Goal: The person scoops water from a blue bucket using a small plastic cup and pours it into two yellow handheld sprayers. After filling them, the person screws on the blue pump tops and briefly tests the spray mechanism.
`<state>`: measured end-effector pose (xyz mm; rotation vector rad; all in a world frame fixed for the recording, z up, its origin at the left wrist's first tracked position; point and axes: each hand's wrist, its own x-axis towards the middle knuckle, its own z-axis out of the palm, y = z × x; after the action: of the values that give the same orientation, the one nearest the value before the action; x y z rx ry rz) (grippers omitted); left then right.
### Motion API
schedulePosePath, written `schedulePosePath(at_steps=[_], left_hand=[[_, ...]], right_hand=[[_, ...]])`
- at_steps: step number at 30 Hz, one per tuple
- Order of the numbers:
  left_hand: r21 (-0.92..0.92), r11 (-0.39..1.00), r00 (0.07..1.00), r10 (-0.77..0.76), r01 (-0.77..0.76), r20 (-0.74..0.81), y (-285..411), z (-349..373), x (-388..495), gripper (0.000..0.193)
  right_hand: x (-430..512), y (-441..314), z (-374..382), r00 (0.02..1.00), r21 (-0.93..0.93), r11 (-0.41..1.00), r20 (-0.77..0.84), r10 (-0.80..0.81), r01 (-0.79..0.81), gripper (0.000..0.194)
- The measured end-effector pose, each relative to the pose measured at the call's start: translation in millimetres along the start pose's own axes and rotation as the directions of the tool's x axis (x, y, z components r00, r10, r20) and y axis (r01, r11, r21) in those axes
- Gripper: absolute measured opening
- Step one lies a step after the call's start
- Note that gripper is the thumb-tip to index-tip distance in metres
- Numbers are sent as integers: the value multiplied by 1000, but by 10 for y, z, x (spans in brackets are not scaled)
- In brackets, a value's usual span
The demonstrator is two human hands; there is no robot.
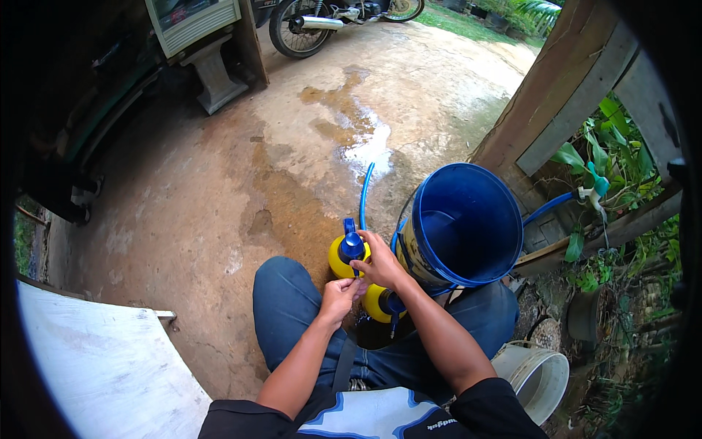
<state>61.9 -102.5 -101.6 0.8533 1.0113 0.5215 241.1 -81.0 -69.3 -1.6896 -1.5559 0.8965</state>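
Note:
Two yellow pump spray bottles with blue tops are on the ground between my knees. My right hand grips the head of the upright yellow spray bottle, its fingers around the blue top. At the tip of that bottle's nozzle, the fingers of my left hand are pinched together, touching the right hand's side. What lies between those fingertips is too small to tell. The second yellow spray bottle sits just below my right hand, its blue nozzle pointing towards me, and neither hand plainly holds it.
A large blue bucket stands tilted at right, by a blue hose and a tap. Water wets the concrete floor. A white bucket lies lower right, a white board lower left. A motorcycle stands beyond.

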Motion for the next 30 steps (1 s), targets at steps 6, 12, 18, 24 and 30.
schedulePosePath(at_steps=[6,12,18,24,30], left_hand=[[27,998,998,-55,55,12,-25,-48,75,28],[120,993,990,4,13,-141,-55,12,178,23],[164,986,989,22,2,-146,9,-21,160,25],[596,724,839,524,-346,-150,607,-335,309,48],[797,-306,652,459,-521,603,1278,-264,923,38]], right_hand=[[20,31,-7,1000,27,999,4,-26,26,74],[23,26,-10,999,-16,999,-3,-41,41,74],[-1,-20,-70,998,-53,997,9,-54,55,77],[18,-78,-166,992,-43,997,110,66,-61,76],[34,-230,-206,978,-52,987,132,158,-153,77]])
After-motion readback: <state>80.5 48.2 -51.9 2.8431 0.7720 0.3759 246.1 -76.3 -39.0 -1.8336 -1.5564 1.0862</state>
